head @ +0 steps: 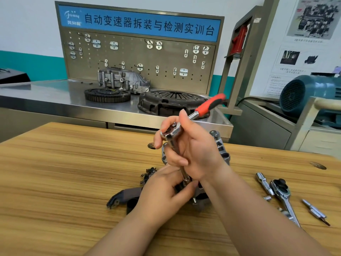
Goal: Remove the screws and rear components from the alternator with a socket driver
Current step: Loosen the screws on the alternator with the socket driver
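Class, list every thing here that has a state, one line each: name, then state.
Alternator: on the table, largely hidden.
Socket driver: socket end down on the alternator, handle raised.
Right hand: grips the driver's head.
Left hand: pinches the driver's lower end.
Spare ratchet: lying flat, untouched.
Dark cover: lying on the table.

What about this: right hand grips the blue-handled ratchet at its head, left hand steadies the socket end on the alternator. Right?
Not blue: the head view shows the ratchet has a red and black handle. Otherwise right: right hand at its head, left hand steadying the socket end on the alternator.
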{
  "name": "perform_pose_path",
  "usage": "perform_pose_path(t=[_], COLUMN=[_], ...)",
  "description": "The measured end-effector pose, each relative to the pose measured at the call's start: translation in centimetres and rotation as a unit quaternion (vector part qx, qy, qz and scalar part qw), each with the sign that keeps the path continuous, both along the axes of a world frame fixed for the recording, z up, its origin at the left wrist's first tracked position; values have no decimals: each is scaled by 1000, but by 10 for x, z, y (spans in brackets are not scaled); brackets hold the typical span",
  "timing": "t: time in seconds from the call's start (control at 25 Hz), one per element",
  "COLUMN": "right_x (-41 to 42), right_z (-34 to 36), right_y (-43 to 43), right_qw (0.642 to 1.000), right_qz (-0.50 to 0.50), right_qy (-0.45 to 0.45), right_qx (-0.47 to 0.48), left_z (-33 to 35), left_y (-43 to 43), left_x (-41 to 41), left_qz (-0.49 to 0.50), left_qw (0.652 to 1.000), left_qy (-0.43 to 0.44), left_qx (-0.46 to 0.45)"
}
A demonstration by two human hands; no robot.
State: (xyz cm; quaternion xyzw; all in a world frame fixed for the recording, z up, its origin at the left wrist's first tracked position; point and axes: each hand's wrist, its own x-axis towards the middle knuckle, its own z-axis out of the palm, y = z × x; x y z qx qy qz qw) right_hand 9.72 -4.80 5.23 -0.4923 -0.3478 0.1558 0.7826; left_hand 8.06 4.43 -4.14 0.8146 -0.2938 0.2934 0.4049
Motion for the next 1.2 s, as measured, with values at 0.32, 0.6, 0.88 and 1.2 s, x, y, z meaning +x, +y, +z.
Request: perform_pose_path(t=[0.32, 0.6, 0.88, 1.2], right_x=[-17, -14, -11, -7], right_z=[-29, -11, -15, -3], right_y=[2, -2, -4, -9], right_qw=[832, 968, 942, 993], right_qz=[-371, -184, -222, -96], right_qy=[-401, -170, -245, -58], right_qx=[-97, -28, -48, -35], left_z=[7, 1, 3, 6], left_y=[-6, -2, -4, 0], left_x=[-9, -4, -5, -5], left_qz=[11, 15, 23, -8], left_qw=[999, 1000, 999, 1000], left_qy=[-49, -15, -29, -10], left_qx=[-8, 16, 10, 18])
